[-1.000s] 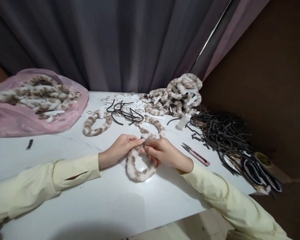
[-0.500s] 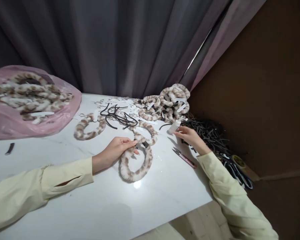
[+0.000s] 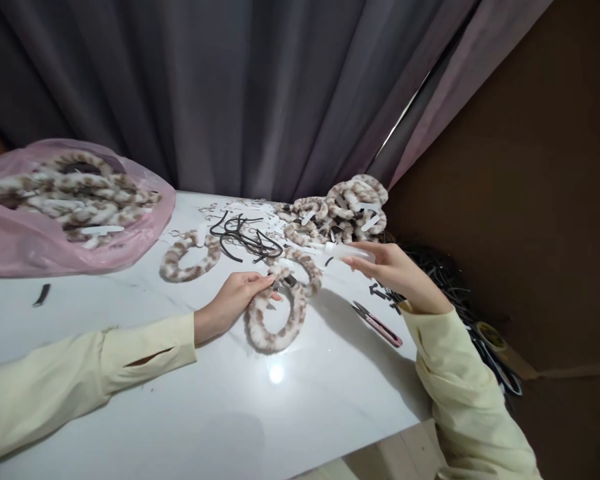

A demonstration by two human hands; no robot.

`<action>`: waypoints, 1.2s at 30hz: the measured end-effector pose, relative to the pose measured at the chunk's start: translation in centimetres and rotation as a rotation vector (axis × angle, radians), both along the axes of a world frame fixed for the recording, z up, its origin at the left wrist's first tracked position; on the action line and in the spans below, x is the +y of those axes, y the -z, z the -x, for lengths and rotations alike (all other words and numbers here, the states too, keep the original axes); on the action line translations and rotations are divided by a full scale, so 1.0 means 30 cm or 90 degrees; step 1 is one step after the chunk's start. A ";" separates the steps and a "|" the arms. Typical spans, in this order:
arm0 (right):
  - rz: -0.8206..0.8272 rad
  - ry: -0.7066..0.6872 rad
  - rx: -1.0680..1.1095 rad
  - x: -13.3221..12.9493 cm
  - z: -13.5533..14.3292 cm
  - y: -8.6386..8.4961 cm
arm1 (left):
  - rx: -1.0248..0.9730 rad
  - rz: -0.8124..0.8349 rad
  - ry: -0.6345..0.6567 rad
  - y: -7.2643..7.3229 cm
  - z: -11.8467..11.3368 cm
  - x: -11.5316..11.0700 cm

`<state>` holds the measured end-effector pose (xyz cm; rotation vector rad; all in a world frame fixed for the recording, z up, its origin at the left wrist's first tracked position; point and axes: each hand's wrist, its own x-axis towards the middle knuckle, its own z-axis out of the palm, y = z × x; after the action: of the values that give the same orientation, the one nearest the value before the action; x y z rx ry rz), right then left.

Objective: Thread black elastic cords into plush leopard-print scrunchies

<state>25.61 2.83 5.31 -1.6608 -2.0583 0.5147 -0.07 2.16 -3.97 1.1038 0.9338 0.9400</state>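
My left hand [image 3: 240, 297] pinches a fluffy white-and-brown ring [image 3: 276, 339] at its top, beside a short black piece of tube [image 3: 291, 281] on it. Behind it lies another fluffy ring [image 3: 307, 267], partly covered. In my right hand [image 3: 393, 270] is a small white squeeze bottle [image 3: 347, 251], tilted with its thin nozzle pointing left, above the table. Thread snips [image 3: 377, 325] with pink handles lie below my right hand. A third fluffy ring [image 3: 190, 257] with a white tag and a metal clasp rests to the left.
A pink plastic bag [image 3: 150, 230] full of fluffy rings stands at left. Black cords [image 3: 245, 237] and metal clasps [image 3: 220, 208] lie mid-table; a pile of tagged rings [image 3: 357, 203] is behind. Many black strips [image 3: 437, 273] fill the right side beside a brown panel [image 3: 530, 233].
My right hand has lifted the white bottle off the table and tipped it leftward, toward the rings. My left hand keeps its hold on the ring. The view has shifted slightly.
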 end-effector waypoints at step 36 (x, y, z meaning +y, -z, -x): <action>-0.010 -0.075 0.038 -0.077 0.163 0.099 | 0.001 0.014 0.008 0.006 0.002 0.005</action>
<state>20.73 0.51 2.33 -1.5037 -2.1207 0.5786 -0.13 2.31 -4.16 1.0905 0.9355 0.9173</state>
